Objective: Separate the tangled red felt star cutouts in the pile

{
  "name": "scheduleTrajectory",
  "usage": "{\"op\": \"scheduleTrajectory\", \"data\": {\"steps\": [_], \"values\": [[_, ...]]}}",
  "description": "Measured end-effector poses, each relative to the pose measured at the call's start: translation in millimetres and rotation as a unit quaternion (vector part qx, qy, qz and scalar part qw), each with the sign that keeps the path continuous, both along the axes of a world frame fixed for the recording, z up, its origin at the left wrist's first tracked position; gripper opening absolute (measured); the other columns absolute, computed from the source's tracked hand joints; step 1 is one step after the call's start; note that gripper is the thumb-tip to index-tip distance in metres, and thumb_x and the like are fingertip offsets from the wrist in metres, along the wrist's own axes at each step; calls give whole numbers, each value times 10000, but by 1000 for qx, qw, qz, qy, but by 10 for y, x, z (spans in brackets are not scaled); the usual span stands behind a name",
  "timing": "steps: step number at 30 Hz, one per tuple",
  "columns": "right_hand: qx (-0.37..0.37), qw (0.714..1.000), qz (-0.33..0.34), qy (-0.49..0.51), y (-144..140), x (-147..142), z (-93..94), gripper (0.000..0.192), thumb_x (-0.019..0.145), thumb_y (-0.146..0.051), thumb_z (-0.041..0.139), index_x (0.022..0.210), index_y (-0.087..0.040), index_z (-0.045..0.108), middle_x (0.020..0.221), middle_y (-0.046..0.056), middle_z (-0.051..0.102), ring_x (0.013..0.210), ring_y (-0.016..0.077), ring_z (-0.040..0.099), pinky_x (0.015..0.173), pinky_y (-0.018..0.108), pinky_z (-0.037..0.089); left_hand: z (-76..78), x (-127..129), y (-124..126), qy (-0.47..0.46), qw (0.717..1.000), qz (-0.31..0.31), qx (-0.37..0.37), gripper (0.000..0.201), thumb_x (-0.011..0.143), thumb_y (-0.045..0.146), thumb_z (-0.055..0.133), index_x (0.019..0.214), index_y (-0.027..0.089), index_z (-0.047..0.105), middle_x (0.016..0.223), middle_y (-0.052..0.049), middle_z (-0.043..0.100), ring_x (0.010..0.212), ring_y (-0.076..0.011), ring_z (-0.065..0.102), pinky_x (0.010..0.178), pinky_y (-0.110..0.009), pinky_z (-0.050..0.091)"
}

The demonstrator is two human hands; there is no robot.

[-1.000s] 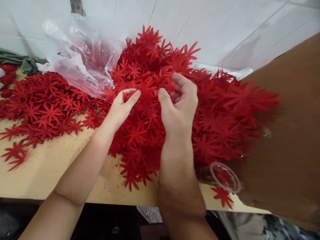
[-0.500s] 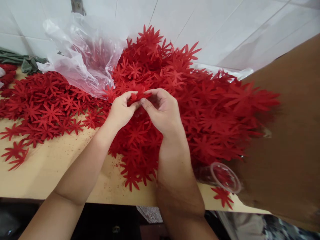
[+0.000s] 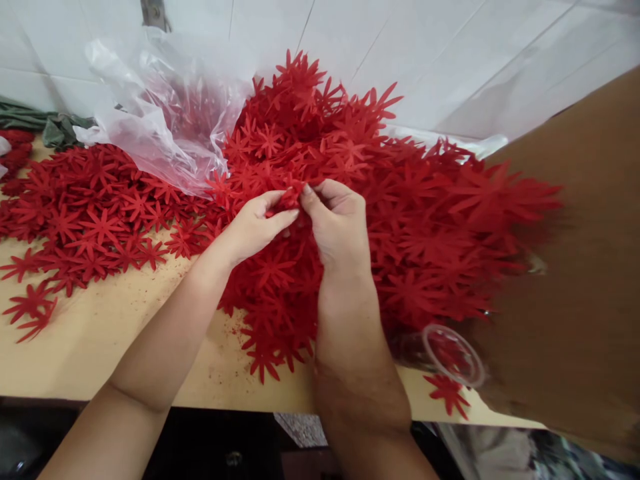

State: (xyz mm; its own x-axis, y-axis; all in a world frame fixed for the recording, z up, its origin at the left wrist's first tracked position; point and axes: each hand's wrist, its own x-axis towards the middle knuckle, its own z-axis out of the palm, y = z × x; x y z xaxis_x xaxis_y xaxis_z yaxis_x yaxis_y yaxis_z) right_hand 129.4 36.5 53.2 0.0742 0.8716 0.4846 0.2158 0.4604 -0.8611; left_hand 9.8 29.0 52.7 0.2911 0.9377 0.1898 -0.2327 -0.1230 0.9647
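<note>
Both hands meet over the middle of a big heap of red flower-shaped cutouts with narrow petals. My left hand is closed, thumb and fingers pinching a small red petal cutout. From the other side my right hand grips the same piece between thumb and curled fingers. The piece looks bunched, and my fingers hide much of it. Loose cutouts lie right beneath both wrists.
A flatter pile of red cutouts spreads over the table at left. Behind it is a clear plastic bag. A clear plastic cup lies tipped at right, beside a brown cardboard panel. White tiled wall closes off the back.
My hands have shifted slightly right. The left thumb has moved along the red piece, which looks more bunched, and the right thumb has risen to its upper right end.
</note>
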Motion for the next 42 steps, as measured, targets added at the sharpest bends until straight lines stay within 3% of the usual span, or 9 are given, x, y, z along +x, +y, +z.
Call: {"op": "scheduleTrajectory", "data": {"steps": [1, 5, 12, 21, 25, 30, 33, 38, 42], "values": [[6, 1000, -24, -3, -4, -12, -1, 359, 754, -516, 575, 596, -200, 510, 521, -46, 458, 528, 87, 490, 531, 248, 454, -3, 7, 1, -6, 1000, 7, -1, 22, 776, 133, 550, 772, 154, 555, 666, 22, 587, 558, -53, 503, 573, -204, 442], [44, 994, -97, -22, -37, -71, 18, 452, 790, -552, 498, 521, -203, 397, 485, -45, 337, 525, 85, 460, 532, 245, 439, -25, -9, 33, 9, 999, 52, 13, 163, 801, 266, 576, 686, 157, 538, 512, 39, 508, 481, -61, 461, 534, -222, 415], [31, 999, 19, 5, -10, -77, -6, 360, 661, -573, 636, 755, -235, 553, 736, -19, 604, 687, 120, 581, 677, 313, 524, -68, -65, 76, 34, 995, 72, 53, 189, 761, 320, 617, 806, 137, 612, 737, -3, 647, 707, -98, 576, 714, -244, 463], [23, 991, -129, 29, 7, -8, -1, 435, 776, -572, 498, 546, -206, 453, 510, -40, 426, 539, 100, 507, 534, 275, 452, -64, -30, 52, 85, 983, 111, 116, 265, 706, 330, 676, 887, 152, 599, 964, -48, 648, 913, -137, 587, 863, -272, 441], [9, 996, -89, 7, -19, -23, 17, 401, 769, -560, 519, 584, -205, 496, 532, -37, 466, 552, 101, 525, 545, 273, 462, 2, -61, 20, 60, 988, 68, 123, 269, 726, 337, 657, 941, 184, 606, 1015, -33, 645, 977, -140, 583, 889, -270, 426], [4, 1000, 21, 4, -14, -50, -19, 347, 730, -573, 562, 788, -230, 573, 719, -15, 613, 735, 134, 609, 688, 318, 534, -19, -94, 75, 41, 985, 131, 103, 142, 729, 232, 654, 845, 165, 608, 903, -11, 652, 888, -127, 588, 826, -260, 431], [2, 997, 72, 1, -6, -56, -36, 383, 642, -565, 659, 817, -234, 578, 780, -13, 632, 734, 130, 608, 703, 320, 540, -29, -105, 108, 20, 984, 150, 95, 36, 753, 175, 618, 756, 157, 587, 777, 14, 629, 762, -91, 566, 751, -227, 434], [3, 1000, -18, 12, -17, -55, -5, 421, 724, -593, 554, 571, -207, 491, 507, -50, 465, 498, 81, 491, 530, 259, 481, 15, -76, 52, 39, 988, 128, 80, 217, 803, 284, 566, 631, 153, 549, 610, 27, 545, 646, -78, 519, 657, -220, 414], [-5, 999, -40, 3, -60, -77, 41, 464, 785, -569, 491, 503, -201, 457, 450, -46, 416, 444, 78, 437, 474, 250, 425, 34, -53, 24, 1, 990, 109, 84, 132, 760, 295, 623, 776, 167, 598, 782, 10, 617, 793, -86, 564, 769, -224, 425]]}}
